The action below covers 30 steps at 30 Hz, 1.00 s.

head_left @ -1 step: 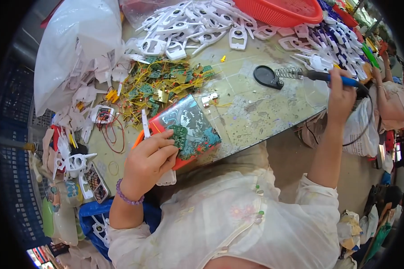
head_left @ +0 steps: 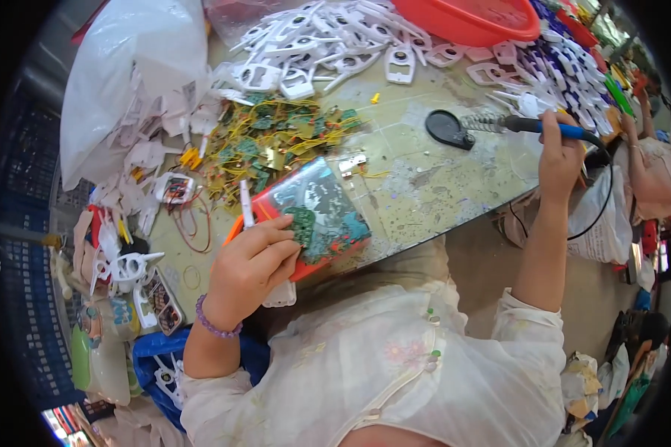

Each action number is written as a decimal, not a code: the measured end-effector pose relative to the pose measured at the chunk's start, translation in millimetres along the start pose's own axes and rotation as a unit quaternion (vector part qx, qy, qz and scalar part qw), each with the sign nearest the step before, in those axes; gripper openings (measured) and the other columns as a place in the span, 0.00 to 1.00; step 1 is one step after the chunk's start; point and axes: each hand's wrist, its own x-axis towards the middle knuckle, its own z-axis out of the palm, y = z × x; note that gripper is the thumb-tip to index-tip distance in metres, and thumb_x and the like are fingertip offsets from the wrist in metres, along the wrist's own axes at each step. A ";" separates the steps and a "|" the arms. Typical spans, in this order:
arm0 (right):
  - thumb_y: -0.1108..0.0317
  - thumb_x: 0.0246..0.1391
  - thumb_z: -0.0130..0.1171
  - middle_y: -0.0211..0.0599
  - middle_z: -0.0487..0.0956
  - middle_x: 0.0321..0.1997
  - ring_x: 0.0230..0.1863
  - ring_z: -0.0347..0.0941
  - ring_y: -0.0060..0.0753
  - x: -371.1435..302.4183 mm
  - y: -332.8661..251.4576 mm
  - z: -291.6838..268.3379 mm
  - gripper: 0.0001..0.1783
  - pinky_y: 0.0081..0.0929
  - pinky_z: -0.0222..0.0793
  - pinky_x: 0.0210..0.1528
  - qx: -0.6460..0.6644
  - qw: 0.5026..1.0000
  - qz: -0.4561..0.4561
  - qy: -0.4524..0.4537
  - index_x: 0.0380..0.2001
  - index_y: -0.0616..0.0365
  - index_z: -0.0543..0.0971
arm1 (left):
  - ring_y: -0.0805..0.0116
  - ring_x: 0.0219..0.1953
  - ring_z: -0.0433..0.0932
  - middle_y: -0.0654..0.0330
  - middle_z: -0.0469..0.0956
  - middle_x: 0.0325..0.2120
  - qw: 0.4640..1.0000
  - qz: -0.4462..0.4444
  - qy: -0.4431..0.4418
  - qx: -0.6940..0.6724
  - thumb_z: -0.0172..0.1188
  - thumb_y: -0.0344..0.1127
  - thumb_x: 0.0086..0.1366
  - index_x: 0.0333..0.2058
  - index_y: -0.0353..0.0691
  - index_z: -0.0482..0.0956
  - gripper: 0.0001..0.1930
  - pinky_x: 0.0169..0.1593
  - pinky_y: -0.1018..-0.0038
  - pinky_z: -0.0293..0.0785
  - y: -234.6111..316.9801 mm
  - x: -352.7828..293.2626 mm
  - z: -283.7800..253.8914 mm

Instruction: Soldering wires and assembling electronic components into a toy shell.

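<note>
My left hand (head_left: pixel 250 261) is closed, its fingertips gripping the edge of a small green circuit board (head_left: pixel 302 226). Under that hand, parts of a white plastic piece (head_left: pixel 246 203) stick out; its middle is hidden. The board is over a red-orange block (head_left: pixel 328 257) with a worn, solder-spattered top (head_left: pixel 313 195). On the right, my right hand (head_left: pixel 561 156) grips the blue handle of a soldering iron (head_left: pixel 533 125). The iron's front end is inside the coil spring (head_left: pixel 483 122) of a black stand (head_left: pixel 445 129), so its tip is hidden.
Beyond the block lies a heap of wired green boards (head_left: pixel 265 141). White plastic housings (head_left: pixel 328 41) are piled behind, near a red basket (head_left: pixel 473 18). A white bag (head_left: pixel 130 82) stands at far left. The iron's black cable (head_left: pixel 610 190) hangs past the table edge.
The view has shifted slightly. My right hand sits a little lower in the picture, still holding the iron in the stand; my left hand keeps the board over the block.
</note>
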 end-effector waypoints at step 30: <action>0.79 0.51 0.57 0.36 0.73 0.45 0.41 0.72 0.24 -124.6 -119.4 71.9 0.21 0.18 0.70 0.38 0.482 0.678 0.300 -0.468 0.50 0.63 0.70 | 0.70 0.48 0.73 0.56 0.73 0.45 0.851 -0.280 0.136 -0.422 0.52 0.19 0.53 0.50 0.31 0.66 0.23 0.52 0.74 0.69 2.0 -33.3 -23.0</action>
